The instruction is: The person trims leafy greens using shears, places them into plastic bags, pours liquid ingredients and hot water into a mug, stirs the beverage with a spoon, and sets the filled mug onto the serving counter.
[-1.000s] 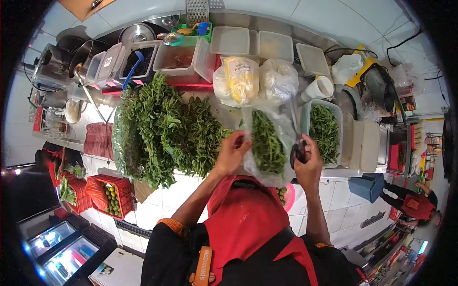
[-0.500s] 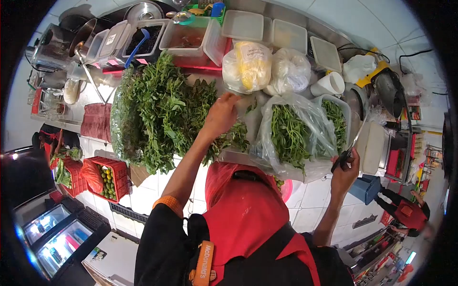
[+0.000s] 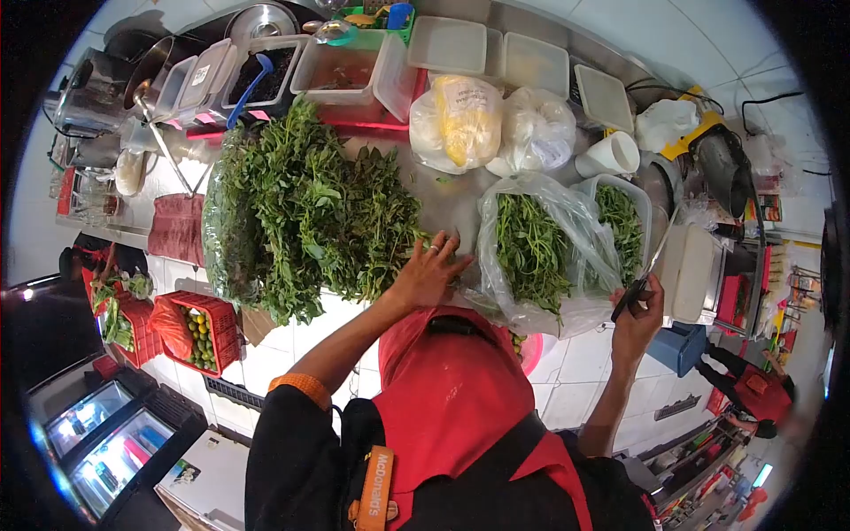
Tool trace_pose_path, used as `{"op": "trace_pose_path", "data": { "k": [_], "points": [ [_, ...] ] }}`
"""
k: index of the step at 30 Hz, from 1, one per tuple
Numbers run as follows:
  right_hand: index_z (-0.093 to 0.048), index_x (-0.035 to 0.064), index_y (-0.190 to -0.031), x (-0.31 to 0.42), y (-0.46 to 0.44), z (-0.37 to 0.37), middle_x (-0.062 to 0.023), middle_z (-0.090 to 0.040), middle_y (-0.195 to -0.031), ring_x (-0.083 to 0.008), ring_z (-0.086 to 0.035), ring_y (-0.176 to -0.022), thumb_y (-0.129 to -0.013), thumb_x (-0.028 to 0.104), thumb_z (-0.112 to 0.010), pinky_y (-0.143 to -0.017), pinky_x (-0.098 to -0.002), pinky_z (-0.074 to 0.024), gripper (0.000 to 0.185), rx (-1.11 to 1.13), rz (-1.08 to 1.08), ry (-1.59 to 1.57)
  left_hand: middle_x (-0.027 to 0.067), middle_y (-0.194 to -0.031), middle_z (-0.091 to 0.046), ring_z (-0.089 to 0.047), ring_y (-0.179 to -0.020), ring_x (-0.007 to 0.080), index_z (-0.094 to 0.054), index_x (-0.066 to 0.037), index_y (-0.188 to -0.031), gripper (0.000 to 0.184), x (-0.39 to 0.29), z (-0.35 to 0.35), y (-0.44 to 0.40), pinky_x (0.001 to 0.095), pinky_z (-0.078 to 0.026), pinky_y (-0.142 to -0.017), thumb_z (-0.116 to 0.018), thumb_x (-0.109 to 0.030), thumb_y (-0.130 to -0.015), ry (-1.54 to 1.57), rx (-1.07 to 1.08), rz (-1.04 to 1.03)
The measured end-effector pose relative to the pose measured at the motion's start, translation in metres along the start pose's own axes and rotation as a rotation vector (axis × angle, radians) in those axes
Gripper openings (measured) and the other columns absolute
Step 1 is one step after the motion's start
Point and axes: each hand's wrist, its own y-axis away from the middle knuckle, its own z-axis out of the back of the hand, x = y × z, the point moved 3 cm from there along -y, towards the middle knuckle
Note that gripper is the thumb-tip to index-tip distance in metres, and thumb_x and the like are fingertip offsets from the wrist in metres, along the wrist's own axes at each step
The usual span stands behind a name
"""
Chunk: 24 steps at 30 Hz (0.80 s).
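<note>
- Your left hand (image 3: 428,273) is palm down with the fingers spread wide, right by the near right edge of the darker leafy bunch (image 3: 381,217). I can't see it gripping anything, and can't tell if it's actually touching leaves.
- Your right hand (image 3: 641,319) is curled round the black handles of the scissors (image 3: 630,298), blades angled far and right, off to the right of the bag. Nothing's between the blades that I can see.
- The clear plastic bag (image 3: 584,221) sits on the counter (image 3: 447,202) to the right of your left hand, with loose greens (image 3: 531,252) inside. The plastic tub (image 3: 648,205) just beside it, farther right, has greens too.
- Step-wise, I'd call this a between-cuts moment: left hand at the uncut pile, scissors parked out wide.
- If you're picking up more stems, I reckon the next move calls for closing those left fingers on a small bunch, keeping the blades well clear meanwhile.
</note>
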Motion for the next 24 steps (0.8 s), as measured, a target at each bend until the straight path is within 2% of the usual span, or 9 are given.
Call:
{"op": "trace_pose_path", "data": {
  "k": [3, 6, 8, 12, 14, 18, 20, 22, 24],
  "points": [
    [-0.043, 0.0042, -0.133, 0.000, -0.002, 0.000, -0.0031, -0.049, -0.090, -0.0155, -0.062, -0.082, -0.083, -0.007, -0.064, -0.074, -0.0253, -0.0558, 0.055, 0.019, -0.012, -0.019, 0.0183, -0.132, -0.042, -0.037, -0.126, 0.0372, -0.059, -0.010, -0.117, 0.045, -0.002, -0.014, 0.007, 0.0462, -0.041, -0.097, -0.065, -0.025, -0.075, 0.033, -0.015, 0.052],
    [-0.043, 0.0044, -0.133, 0.002, 0.001, -0.002, -0.0033, -0.049, -0.092, -0.0152, -0.061, -0.082, -0.082, -0.007, -0.064, -0.075, -0.0259, -0.0563, 0.056, 0.025, -0.035, -0.051, 0.0174, -0.128, -0.045, -0.041, -0.124, 0.0367, -0.060, -0.008, -0.115, 0.045, 0.005, -0.013, 0.018, 0.0444, -0.046, -0.092, -0.067, -0.018, -0.071, 0.205, 0.228, 0.097],
    [-0.044, 0.0044, -0.130, 0.003, 0.002, -0.004, -0.0050, -0.051, -0.092, -0.0151, -0.062, -0.078, -0.082, -0.007, -0.064, -0.068, -0.0261, -0.0528, 0.054, 0.014, -0.023, -0.105, 0.0171, -0.114, -0.053, -0.053, -0.110, 0.0349, -0.063, -0.006, -0.108, 0.041, 0.014, -0.014, 0.018, 0.0410, -0.050, -0.086, -0.068, -0.011, -0.067, 0.298, 0.187, 0.079],
    [-0.045, 0.0049, -0.130, 0.000, 0.003, -0.002, -0.0049, -0.051, -0.092, -0.0157, -0.062, -0.077, -0.081, -0.007, -0.064, -0.068, -0.0264, -0.0530, 0.054, 0.025, -0.005, -0.093, 0.0171, -0.100, -0.059, -0.061, -0.092, 0.0344, -0.065, -0.002, -0.099, 0.035, 0.038, 0.007, 0.009, 0.0402, -0.051, -0.082, -0.070, -0.008, -0.065, 0.484, 0.082, 0.140],
    [-0.045, 0.0045, -0.129, 0.004, 0.006, -0.003, -0.0050, -0.052, -0.092, -0.0165, -0.063, -0.078, -0.081, -0.008, -0.064, -0.068, -0.0268, -0.0535, 0.053, 0.050, -0.042, -0.128, 0.0174, -0.092, -0.060, -0.063, -0.082, 0.0328, -0.066, 0.000, -0.095, 0.029, 0.049, 0.030, 0.005, 0.0362, -0.052, -0.079, -0.069, -0.005, -0.066, 0.678, -0.048, 0.348],
    [-0.045, 0.0025, -0.128, 0.003, 0.007, -0.004, -0.0053, -0.051, -0.093, -0.0176, -0.065, -0.079, -0.081, -0.009, -0.064, -0.068, -0.0271, -0.0544, 0.052, 0.056, -0.017, -0.141, 0.0163, -0.093, -0.060, -0.063, -0.081, 0.0295, -0.066, 0.000, -0.097, 0.027, 0.043, 0.111, -0.017, 0.0321, -0.051, -0.074, -0.067, -0.002, -0.069, 0.703, -0.151, 0.319],
    [-0.045, 0.0026, -0.129, 0.005, 0.008, -0.004, -0.0038, -0.050, -0.092, -0.0159, -0.063, -0.081, -0.082, -0.008, -0.064, -0.071, -0.0265, -0.0554, 0.052, 0.064, -0.026, -0.134, 0.0143, -0.092, -0.061, -0.062, -0.078, 0.0274, -0.065, -0.001, -0.098, 0.026, 0.024, 0.142, -0.036, 0.0308, -0.048, -0.071, -0.067, -0.001, -0.072, 0.958, -0.292, 0.182],
    [-0.044, 0.0028, -0.130, 0.006, 0.008, -0.006, -0.0024, -0.049, -0.090, -0.0142, -0.061, -0.082, -0.083, -0.007, -0.064, -0.073, -0.0259, -0.0564, 0.052, 0.080, -0.039, -0.131, 0.0101, -0.100, -0.061, -0.061, -0.091, 0.0208, -0.062, -0.002, -0.106, 0.029, -0.002, 0.149, -0.060, 0.0297, -0.051, -0.077, -0.069, -0.009, -0.079, 1.208, -0.213, 0.152],
    [-0.044, 0.0029, -0.130, 0.009, 0.008, -0.008, -0.0031, -0.049, -0.091, -0.0147, -0.062, -0.082, -0.083, -0.007, -0.064, -0.072, -0.0258, -0.0562, 0.052, 0.080, -0.016, -0.152, 0.0152, -0.112, -0.060, -0.059, -0.105, 0.0245, -0.060, -0.001, -0.114, 0.038, -0.025, 0.161, -0.085, 0.0315, -0.049, -0.088, -0.071, -0.013, -0.079, 0.913, -0.012, -0.034]
  ]
}}
